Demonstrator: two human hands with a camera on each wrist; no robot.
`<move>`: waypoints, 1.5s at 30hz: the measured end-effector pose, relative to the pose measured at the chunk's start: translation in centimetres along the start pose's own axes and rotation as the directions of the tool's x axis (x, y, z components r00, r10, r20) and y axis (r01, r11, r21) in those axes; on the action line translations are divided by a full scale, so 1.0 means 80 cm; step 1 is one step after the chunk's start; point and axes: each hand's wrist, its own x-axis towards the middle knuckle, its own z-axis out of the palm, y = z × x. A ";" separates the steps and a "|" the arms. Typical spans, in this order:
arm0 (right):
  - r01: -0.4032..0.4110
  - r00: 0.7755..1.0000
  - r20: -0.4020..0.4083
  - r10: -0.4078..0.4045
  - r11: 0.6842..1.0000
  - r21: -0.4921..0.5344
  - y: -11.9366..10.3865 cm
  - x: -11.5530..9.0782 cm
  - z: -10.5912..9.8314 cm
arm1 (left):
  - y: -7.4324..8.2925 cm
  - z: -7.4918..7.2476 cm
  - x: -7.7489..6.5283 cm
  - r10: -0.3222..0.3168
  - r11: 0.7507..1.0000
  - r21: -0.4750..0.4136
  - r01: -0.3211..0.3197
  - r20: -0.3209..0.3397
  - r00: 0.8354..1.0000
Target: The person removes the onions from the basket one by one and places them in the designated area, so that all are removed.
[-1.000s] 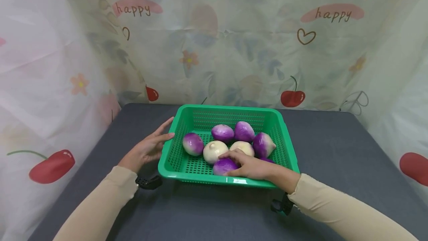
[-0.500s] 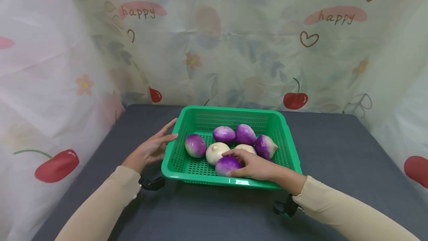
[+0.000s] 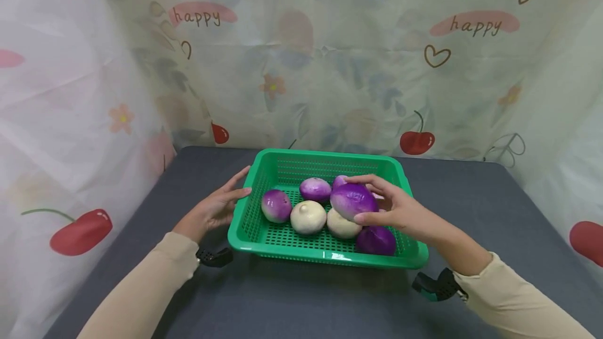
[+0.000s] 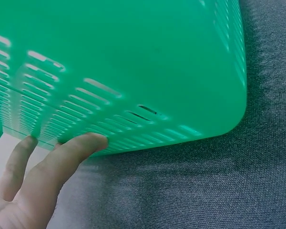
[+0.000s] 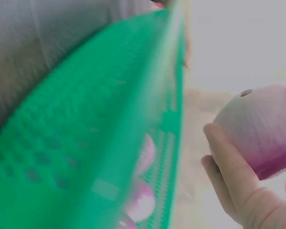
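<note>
A green plastic basket (image 3: 292, 252) with slotted walls holds several purple-and-white turnips. My right hand (image 3: 407, 213) grips one turnip (image 3: 352, 200) between thumb and fingers, raised over the right part of the basket. In the right wrist view the pale side of this turnip (image 5: 257, 129) shows a small dark hole. My left hand (image 3: 212, 208) rests against the basket's left side, its fingers extended. Seen from the left wrist, the fingertips (image 4: 93, 141) touch the slotted outer wall (image 4: 157, 57).
Inside the basket lie a purple-white turnip (image 3: 276, 206) at left, two pale ones side by side (image 3: 308, 217), and a deep purple one (image 3: 376, 240) at front right. The dark grey tabletop (image 3: 301, 302) surrounds the basket. A printed curtain (image 3: 330, 93) hangs behind.
My right hand has lifted a turnip from the basket's front middle, moving up and to the right. That uncovers the deep purple turnip. The left hand stays at the basket's side.
</note>
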 end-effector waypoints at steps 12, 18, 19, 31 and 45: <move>0.167 0.980 -0.138 -0.143 0.968 0.188 -0.002 -0.042 -0.089 | 0.000 0.002 0.001 -0.010 1.000 0.010 0.010 -0.014 1.000; 0.095 0.944 -0.330 -0.022 0.974 0.208 0.019 -0.056 -0.127 | -0.002 0.005 0.003 -0.016 1.000 0.003 0.016 -0.026 1.000; 0.070 0.935 -0.354 0.006 0.977 0.202 0.024 -0.057 -0.131 | -0.001 0.005 0.003 -0.016 1.000 0.003 0.016 -0.026 1.000; -0.280 0.821 -0.539 0.188 0.955 -0.093 0.090 -0.052 -0.159 | 0.002 0.003 0.000 -0.019 1.000 -0.002 0.019 -0.029 0.999; -0.391 0.755 -0.609 0.241 0.912 -0.123 0.165 -0.027 -0.167 | 0.001 0.001 0.001 -0.025 1.000 -0.014 0.024 -0.026 0.999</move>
